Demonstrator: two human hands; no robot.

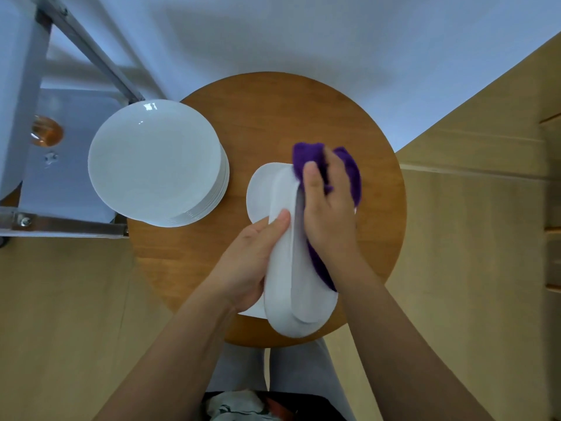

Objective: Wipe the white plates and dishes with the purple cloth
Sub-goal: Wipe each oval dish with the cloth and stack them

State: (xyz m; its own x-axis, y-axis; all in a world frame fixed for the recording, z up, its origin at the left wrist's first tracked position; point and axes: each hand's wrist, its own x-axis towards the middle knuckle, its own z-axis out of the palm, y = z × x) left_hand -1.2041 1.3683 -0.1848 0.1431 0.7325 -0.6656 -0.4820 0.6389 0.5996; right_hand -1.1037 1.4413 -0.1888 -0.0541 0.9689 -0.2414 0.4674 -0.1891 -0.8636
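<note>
My left hand (pixel 252 262) grips a white plate (pixel 283 268) held on edge above the round wooden table (pixel 243 123), thumb on its back side. My right hand (pixel 326 208) holds the purple cloth (pixel 349 171) and presses it against the plate's far face, which is hidden from me. Beneath the held plate lies another white plate (pixel 258 189) flat on the table. A tall stack of white plates (pixel 154 159) stands at the table's left edge.
A metal-framed cart (pixel 60 226) with a grey shelf stands to the left of the table, close to the plate stack. A light wooden floor (pixel 470 238) surrounds the table. My legs show below the table's near edge.
</note>
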